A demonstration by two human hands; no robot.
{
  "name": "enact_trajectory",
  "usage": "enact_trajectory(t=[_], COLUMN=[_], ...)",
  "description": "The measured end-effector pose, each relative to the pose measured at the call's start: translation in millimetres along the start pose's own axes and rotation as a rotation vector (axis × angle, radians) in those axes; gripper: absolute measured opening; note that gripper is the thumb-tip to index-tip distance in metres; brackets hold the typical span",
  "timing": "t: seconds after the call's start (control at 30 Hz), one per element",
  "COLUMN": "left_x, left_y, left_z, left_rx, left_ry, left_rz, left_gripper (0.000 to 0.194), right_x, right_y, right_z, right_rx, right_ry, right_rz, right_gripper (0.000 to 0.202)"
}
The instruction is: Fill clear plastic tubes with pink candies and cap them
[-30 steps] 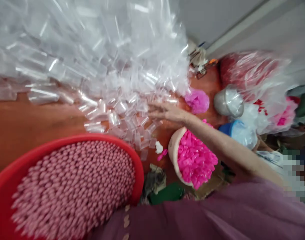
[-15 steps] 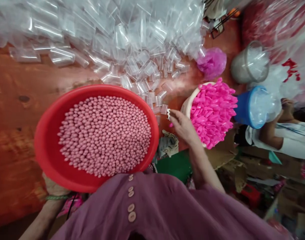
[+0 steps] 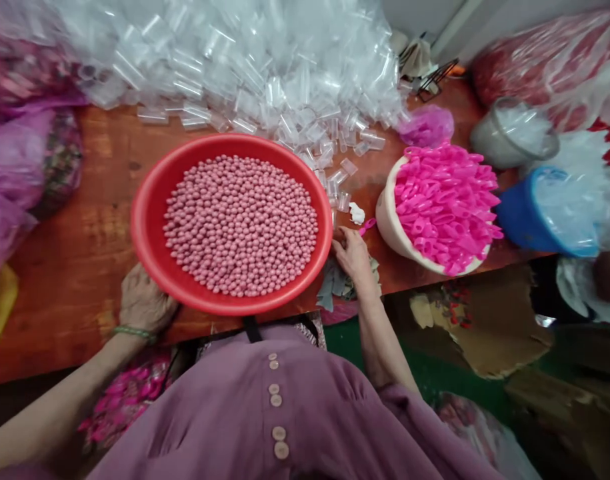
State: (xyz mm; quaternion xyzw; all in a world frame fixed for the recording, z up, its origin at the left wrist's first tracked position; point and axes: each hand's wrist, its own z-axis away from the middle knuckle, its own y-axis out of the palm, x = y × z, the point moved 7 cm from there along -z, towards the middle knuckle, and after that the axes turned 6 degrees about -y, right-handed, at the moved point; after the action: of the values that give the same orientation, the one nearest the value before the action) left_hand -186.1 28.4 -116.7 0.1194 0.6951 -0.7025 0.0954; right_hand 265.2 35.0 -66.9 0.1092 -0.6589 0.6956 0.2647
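Note:
A wide red basin (image 3: 147, 230) full of pink beads (image 3: 242, 227) sits on the orange-red table. My left hand (image 3: 143, 300), with a green bracelet at the wrist, is at the basin's lower left edge, its fingertips partly hidden against or under the rim. On the right side, my right hand (image 3: 351, 252) is beside the basin's rim with its fingers bent; whether they hold anything is unclear. Just above it lie a small pink piece (image 3: 367, 226) and a crumpled white scrap (image 3: 357, 213). A cream bucket (image 3: 392, 227) heaped with bright pink plastic pieces (image 3: 442, 207) stands farther right.
Clear plastic cylinders (image 3: 265, 73) are piled along the back. A blue bucket (image 3: 527, 210), a grey bucket (image 3: 505, 140) and a purple bag (image 3: 427, 125) stand at the right. Purple bags (image 3: 22, 160) lie at the left; a cloth (image 3: 335, 283) is by the front edge.
The view has shifted, showing more of the table's left side. My right hand has moved away from the white scrap, down and toward the basin's rim. My left hand shows more fully.

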Motion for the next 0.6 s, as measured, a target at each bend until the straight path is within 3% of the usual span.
enact_trajectory(t=[0.23, 0.33, 0.47, 0.6], left_x=[-19.8, -24.1, -30.8, -29.7], left_y=[-10.0, -11.7, -14.1, -16.9], left_z=[-0.1, -0.1, 0.3, -1.2], left_rx=[-0.079, -0.092, -0.101, -0.078], left_ry=[0.051, 0.051, 0.061, 0.014], left_rz=[-0.120, -0.129, -0.083, 0.120], left_gripper=[0.052, 0.054, 0.054, 0.051], right_x=[4.7, 13.1, 30.2, 37.4], right_y=[-2.9, -0.2, 24.4, 40.2], right_z=[38.7, 48.5, 57.8, 53.5], right_rx=[-0.137, -0.078, 0.081, 0.054], right_ry=[-0.040, -0.101, -0.184, -0.165], right_rz=[0.053, 0.088, 0.185, 0.264], right_gripper=[0.043, 0.048, 0.052, 0.039])
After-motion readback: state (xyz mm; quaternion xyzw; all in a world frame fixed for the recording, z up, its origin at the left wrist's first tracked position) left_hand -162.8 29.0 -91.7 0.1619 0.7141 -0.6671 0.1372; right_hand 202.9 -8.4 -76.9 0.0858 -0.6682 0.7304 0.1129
